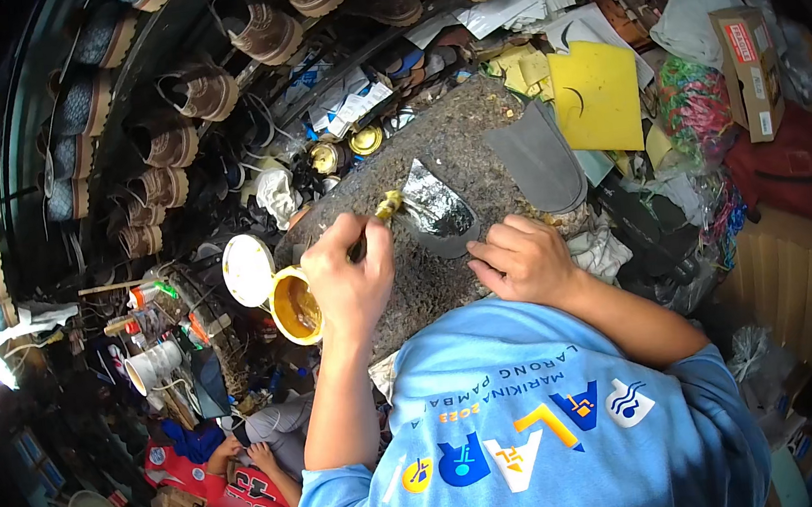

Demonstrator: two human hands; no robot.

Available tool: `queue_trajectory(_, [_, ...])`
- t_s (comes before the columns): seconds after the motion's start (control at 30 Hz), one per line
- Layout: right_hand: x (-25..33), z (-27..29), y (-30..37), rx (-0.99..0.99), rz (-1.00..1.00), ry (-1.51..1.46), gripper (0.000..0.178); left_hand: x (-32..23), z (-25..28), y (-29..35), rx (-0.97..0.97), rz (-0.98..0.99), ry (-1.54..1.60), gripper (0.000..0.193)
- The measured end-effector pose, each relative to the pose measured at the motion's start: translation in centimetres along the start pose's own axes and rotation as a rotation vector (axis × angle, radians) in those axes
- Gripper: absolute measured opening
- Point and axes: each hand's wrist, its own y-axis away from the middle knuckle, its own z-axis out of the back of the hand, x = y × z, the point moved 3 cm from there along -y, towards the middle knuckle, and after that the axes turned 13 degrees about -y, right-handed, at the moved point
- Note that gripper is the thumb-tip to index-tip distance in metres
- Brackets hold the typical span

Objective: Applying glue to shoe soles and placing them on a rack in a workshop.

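Note:
My left hand (353,263) is closed around a brush (388,206) whose tip is coated in yellowish paste. The brush tip is at the left edge of a dark, rounded shoe-sole piece (454,239), most of which shines with a wet coating. At that piece's lower right edge, my right hand (524,257) has its fingers curled, the fingertips pressed to the rim. Beside my left wrist stands a yellow tub (279,305) of amber glue, its white lid (249,270) tipped open. Farther right lie grey sole pieces (539,158), one over another.
A yellow sheet (596,98) lies behind the grey pieces on the rough, stained work surface (410,292). Open cans (366,140) stand at its far edge. Racks of brown shoes (199,88) line the far left. A person in red (253,493) sits at lower left.

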Motion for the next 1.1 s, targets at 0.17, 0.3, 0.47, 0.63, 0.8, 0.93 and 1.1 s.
queue_trajectory(0.17, [0.1, 0.2, 0.0, 0.017, -0.008, 0.011, 0.016, -1.0, 0.6, 1.6, 0.178, -0.080, 0.028, 0.016])
queue_trajectory(0.3, [0.3, 0.2, 0.0, 0.011, 0.009, 0.004, 0.014, 0.0, 0.1, 0.7, 0.018, -0.002, 0.043, 0.015])
queue_trajectory(0.47, [-0.2, 0.7, 0.5, -0.089, 0.000, -0.130, 0.011, -2.4, -0.3, 3.1, 0.260, -0.223, 0.124, 0.014])
queue_trajectory(0.63, [-0.2, 1.7, 1.0, -0.161, -0.084, -0.301, 0.014, -1.5, -1.2, 0.9, 0.070, -0.086, 0.074, 0.013])
queue_trajectory(0.8, [-0.4, 2.2, 1.6, -0.177, -0.141, -0.370, 0.015, -3.6, -1.1, 2.1, 0.277, -0.214, 0.180, 0.011])
queue_trajectory(0.93, [-0.7, 2.1, 1.5, -0.189, -0.134, -0.422, 0.016, -2.9, -1.8, 1.0, 0.143, -0.199, 0.149, 0.012])
queue_trajectory(1.1, [-0.8, 2.3, 1.5, -0.195, -0.150, -0.404, 0.017, -3.3, -1.1, 1.7, 0.308, -0.376, 0.191, 0.013])
